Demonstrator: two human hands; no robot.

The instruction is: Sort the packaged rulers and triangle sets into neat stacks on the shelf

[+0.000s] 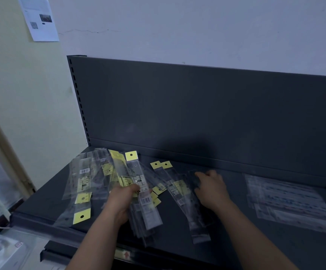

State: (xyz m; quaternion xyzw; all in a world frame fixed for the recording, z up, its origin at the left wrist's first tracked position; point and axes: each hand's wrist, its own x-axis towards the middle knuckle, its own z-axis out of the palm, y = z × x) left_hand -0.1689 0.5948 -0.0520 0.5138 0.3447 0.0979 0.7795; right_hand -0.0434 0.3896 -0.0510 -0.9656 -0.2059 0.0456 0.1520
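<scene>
Several clear packaged rulers with yellow header tags lie fanned in a loose pile point(92, 178) on the left of the dark grey shelf point(236, 240). My left hand point(122, 199) grips a bunch of ruler packs point(144, 207), thumb on top, their tagged ends pointing toward the back panel. My right hand point(210, 190) rests on a dark clear pack point(194, 182) lying flat at mid-shelf, fingers curled over its far end. More ruler packs point(179, 193) lie between my hands. A flat stack of wider clear packs point(290, 201) sits at the right.
The shelf's dark back panel point(197, 114) rises behind, with a slotted upright point(78, 102) at its left. A pale wall with a pinned paper point(38, 18) stands to the left. White packaged goods point(0, 250) lie below the shelf's front left corner.
</scene>
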